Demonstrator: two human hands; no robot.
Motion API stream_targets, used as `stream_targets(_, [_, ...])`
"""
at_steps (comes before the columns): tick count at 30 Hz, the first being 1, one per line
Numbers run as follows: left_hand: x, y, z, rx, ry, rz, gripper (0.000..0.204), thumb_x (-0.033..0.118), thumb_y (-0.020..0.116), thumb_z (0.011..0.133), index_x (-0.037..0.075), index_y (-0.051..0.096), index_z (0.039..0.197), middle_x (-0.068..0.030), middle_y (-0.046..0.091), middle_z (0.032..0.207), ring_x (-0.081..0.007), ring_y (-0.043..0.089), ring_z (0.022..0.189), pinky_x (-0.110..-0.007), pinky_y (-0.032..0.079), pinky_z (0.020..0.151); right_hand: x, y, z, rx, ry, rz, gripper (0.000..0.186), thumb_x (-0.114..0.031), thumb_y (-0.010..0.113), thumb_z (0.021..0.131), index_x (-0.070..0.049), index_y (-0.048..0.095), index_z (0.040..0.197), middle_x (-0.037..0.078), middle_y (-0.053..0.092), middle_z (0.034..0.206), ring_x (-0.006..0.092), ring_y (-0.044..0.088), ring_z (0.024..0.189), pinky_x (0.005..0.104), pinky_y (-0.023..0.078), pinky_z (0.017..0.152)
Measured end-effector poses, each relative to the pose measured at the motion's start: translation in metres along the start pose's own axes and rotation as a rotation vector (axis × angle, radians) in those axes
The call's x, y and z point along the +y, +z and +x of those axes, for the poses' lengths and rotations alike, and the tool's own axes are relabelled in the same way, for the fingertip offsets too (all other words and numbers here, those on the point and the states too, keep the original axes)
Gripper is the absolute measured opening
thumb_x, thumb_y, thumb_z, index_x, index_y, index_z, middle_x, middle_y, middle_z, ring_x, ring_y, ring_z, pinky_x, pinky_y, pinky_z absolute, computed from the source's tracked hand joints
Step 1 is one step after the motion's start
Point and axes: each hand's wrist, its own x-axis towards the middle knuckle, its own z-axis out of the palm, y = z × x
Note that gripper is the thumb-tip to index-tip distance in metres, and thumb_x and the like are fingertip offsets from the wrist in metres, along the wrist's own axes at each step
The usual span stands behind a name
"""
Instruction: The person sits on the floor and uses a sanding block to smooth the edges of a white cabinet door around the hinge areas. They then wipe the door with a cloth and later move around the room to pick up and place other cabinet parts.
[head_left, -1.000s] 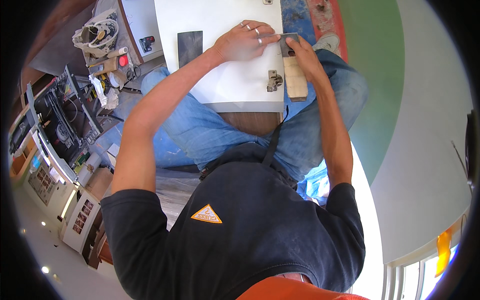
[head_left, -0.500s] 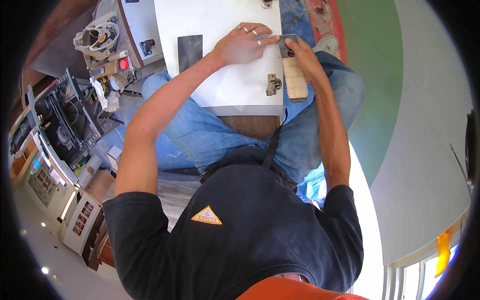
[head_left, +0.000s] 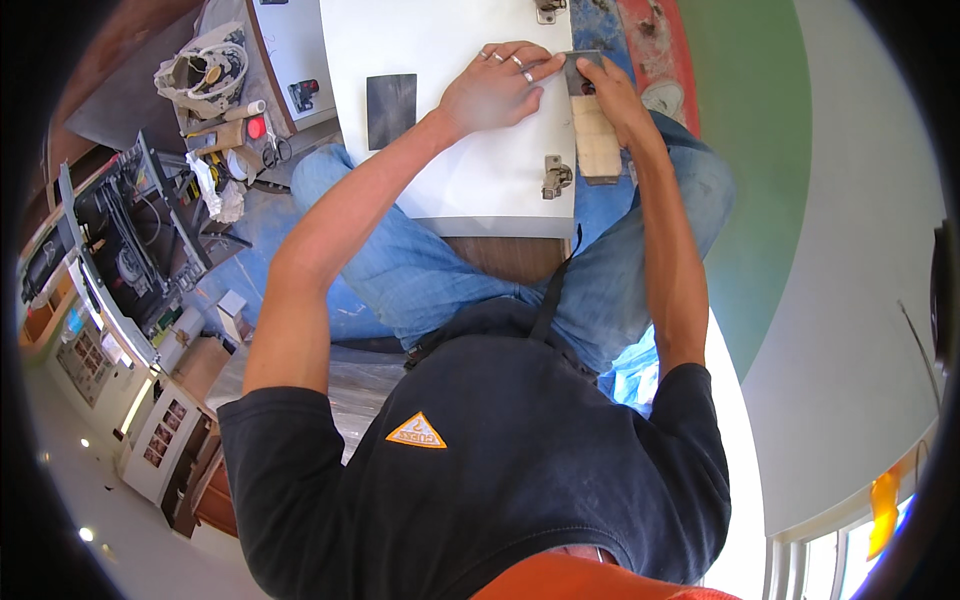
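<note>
A white cabinet door (head_left: 470,190) with metal hinges (head_left: 556,177) along its right side lies flat before me. My left hand (head_left: 497,90) rests palm down on it, rings on the fingers; the thumb is apart and the forefinger reaches toward the right edge. Just past that edge my right hand (head_left: 612,98) grips the far part of a long block (head_left: 597,145), pale tan with a dark grey upper end. The thumb lies on top, and the fingers' far side is hidden. A dark grey rectangular sheet (head_left: 391,111) lies on the door, left of my left hand.
To the left, a stained bucket (head_left: 203,80) stands near scissors (head_left: 276,152), rolls and crumpled paper (head_left: 228,200). A dark metal frame (head_left: 150,200) is beyond my left knee. A blue and red surface (head_left: 650,50) runs along the right, beside a green floor area (head_left: 745,150).
My right hand and the block have shifted slightly away from me along the door's edge. My left thumb now sticks out from the fingers. The whole view has moved a little.
</note>
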Motion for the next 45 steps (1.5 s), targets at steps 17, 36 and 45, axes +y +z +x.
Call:
stream_targets(17, [0.005, 0.014, 0.026, 0.191, -0.178, 0.042, 0.056, 0.014, 0.069, 0.083, 0.017, 0.063, 0.138, -0.0056, 0.062, 0.114, -0.0257, 0.057, 0.107, -0.041, 0.048, 0.091, -0.011, -0.004, 0.043, 0.054, -0.096, -0.027, 0.047, -0.036, 0.057, 0.099, 0.002, 0.057, 0.126, 0.015, 0.065, 0.108, 0.0227, 0.062, 0.093, 0.0373, 0.053, 0.079])
stream_targets(36, [0.005, 0.017, 0.035, 0.229, -0.232, 0.095, 0.052, 0.014, 0.069, 0.082, 0.020, 0.066, 0.134, -0.0048, 0.061, 0.109, -0.0247, 0.056, 0.102, -0.040, 0.049, 0.088, -0.010, 0.000, 0.051, 0.145, -0.085, 0.036, 0.039, -0.034, 0.058, 0.100, 0.000, 0.063, 0.120, 0.009, 0.066, 0.102, 0.0176, 0.061, 0.088, 0.0336, 0.053, 0.075])
stream_targets(45, [0.009, 0.015, 0.040, 0.190, -0.268, 0.118, 0.053, 0.013, 0.067, 0.084, 0.022, 0.065, 0.137, -0.0055, 0.062, 0.106, -0.0251, 0.056, 0.097, -0.039, 0.048, 0.083, -0.001, 0.003, 0.061, 0.225, -0.179, -0.040, 0.045, -0.033, 0.055, 0.098, 0.005, 0.060, 0.120, 0.018, 0.066, 0.106, 0.0253, 0.064, 0.094, 0.0388, 0.053, 0.080])
